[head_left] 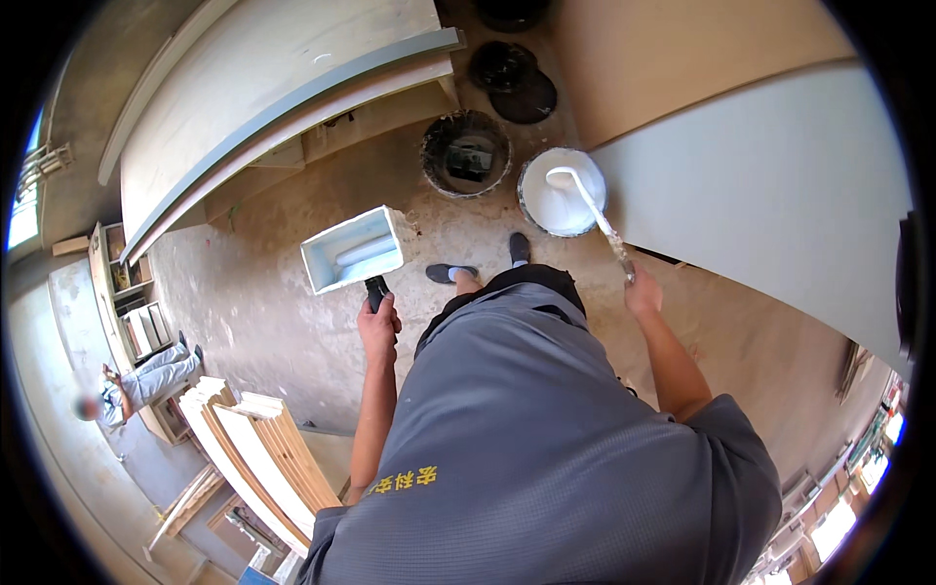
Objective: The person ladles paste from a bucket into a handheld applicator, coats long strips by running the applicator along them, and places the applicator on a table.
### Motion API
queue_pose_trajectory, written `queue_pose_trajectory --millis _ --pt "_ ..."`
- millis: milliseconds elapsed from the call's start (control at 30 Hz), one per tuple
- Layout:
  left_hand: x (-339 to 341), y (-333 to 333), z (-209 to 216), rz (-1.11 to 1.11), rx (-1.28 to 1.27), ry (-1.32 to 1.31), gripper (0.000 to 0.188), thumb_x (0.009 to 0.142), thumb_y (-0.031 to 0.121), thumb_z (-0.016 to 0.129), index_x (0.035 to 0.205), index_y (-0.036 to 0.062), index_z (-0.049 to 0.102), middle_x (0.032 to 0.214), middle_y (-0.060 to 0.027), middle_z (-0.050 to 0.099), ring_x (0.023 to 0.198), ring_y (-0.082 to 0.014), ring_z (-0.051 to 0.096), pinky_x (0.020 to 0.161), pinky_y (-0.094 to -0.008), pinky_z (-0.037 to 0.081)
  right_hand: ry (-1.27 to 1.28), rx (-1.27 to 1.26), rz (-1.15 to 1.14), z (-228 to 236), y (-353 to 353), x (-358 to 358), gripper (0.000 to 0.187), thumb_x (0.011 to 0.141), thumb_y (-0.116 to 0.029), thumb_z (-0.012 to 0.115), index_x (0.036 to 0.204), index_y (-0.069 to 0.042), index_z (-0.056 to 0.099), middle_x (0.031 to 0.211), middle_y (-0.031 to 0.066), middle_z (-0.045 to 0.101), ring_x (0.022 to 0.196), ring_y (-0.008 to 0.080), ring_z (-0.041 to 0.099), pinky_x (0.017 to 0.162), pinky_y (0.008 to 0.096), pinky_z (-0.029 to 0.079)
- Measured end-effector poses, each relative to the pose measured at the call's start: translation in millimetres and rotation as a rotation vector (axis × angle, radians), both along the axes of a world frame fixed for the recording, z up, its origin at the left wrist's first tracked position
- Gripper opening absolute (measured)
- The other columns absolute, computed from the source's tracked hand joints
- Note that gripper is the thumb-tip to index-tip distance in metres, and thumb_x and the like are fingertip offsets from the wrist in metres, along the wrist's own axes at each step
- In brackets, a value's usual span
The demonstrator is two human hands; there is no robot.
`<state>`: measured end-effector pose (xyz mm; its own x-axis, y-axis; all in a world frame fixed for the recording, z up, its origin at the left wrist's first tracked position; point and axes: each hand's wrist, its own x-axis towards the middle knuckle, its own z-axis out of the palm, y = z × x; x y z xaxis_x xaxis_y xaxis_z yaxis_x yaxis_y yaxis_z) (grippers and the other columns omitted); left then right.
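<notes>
My left hand (378, 330) is closed around a black handle (375, 290) at the near side of a white open-topped box (322, 280). Inside that box lies a pale roller-like cylinder (365, 252); whether the handle belongs to the box or to the cylinder, I cannot tell. On my right, my right hand (643, 292) grips the lower end of a long ladle (597, 213), its shaft coated in white. The ladle's bowl is over or in a white bucket (525, 195) of thick white liquid, standing on the floor ahead of my feet.
Left of the bucket stands a dark, crusted bucket (426, 161). A long bench (263, 102) runs at the far left, and a large pale panel (760, 175) stands on the right. Stacked boards (268, 448) are at lower left; beyond them is another person (151, 383).
</notes>
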<state>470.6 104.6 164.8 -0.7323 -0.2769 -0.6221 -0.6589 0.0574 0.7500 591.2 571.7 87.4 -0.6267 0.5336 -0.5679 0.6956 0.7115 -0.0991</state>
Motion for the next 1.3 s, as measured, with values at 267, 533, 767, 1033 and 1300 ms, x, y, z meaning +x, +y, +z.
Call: queue_pose_trajectory --millis 267,533,767,1033,1300 --pt "17.7 -14.3 4.4 0.119 -0.001 0.000 0.021 0.088 0.018 0.064 0.077 0.0072 0.050 0.057 0.0009 0.046 0.041 -0.0092 0.042 0.038 -0.0251 0.033 -0.006 0.023 0.038 -1.8 2.8 -7.3 0.041 0.082 -0.012 0.057 0.123 -0.017 0.055 0.101 0.0173 0.065 0.095 0.0354 0.062 0.080 0.0477 0.050" --pt "25.5 -13.0 8.6 0.135 -0.035 -0.012 0.020 0.088 0.019 0.063 0.077 0.0075 0.051 0.056 0.0007 0.046 0.041 -0.0094 0.042 0.039 -0.0253 0.033 0.006 0.084 0.083 -16.9 -0.1 0.6 0.048 0.083 -0.008 0.053 0.130 -0.019 0.050 0.108 0.0174 0.064 0.094 0.0344 0.064 0.079 0.0455 0.051" --pt "26.3 -6.9 21.4 0.109 -0.048 -0.039 0.019 0.088 0.018 0.063 0.078 0.0068 0.051 0.056 0.0002 0.046 0.042 -0.0093 0.042 0.040 -0.0257 0.033 -0.006 -0.066 0.020 -83.3 4.5 -51.2 0.051 0.085 -0.008 0.048 0.133 -0.022 0.048 0.114 0.0167 0.062 0.102 0.0354 0.061 0.086 0.0444 0.049" --pt "72.0 -11.2 46.0 0.212 -0.128 -0.076 0.023 0.087 0.026 0.062 0.080 0.0063 0.052 0.056 -0.0011 0.048 0.043 -0.0112 0.045 0.040 -0.0270 0.032 0.124 -0.256 -0.040 -237.8 3.7 -87.5 0.057 0.090 -0.051 0.048 0.137 -0.020 0.046 0.117 0.0186 0.061 0.101 0.0345 0.060 0.084 0.0446 0.048" --pt "95.2 -5.7 62.1 0.356 -0.122 -0.069 0.023 0.088 0.024 0.064 0.078 0.0057 0.053 0.058 -0.0007 0.049 0.044 -0.0100 0.045 0.042 -0.0272 0.034 -0.002 -0.715 -0.607 -302.8 -53.1 -125.8 0.047 0.081 0.000 0.040 0.127 -0.006 0.049 0.070 0.0135 0.053 0.040 0.0210 0.046 0.031 0.0356 0.036"
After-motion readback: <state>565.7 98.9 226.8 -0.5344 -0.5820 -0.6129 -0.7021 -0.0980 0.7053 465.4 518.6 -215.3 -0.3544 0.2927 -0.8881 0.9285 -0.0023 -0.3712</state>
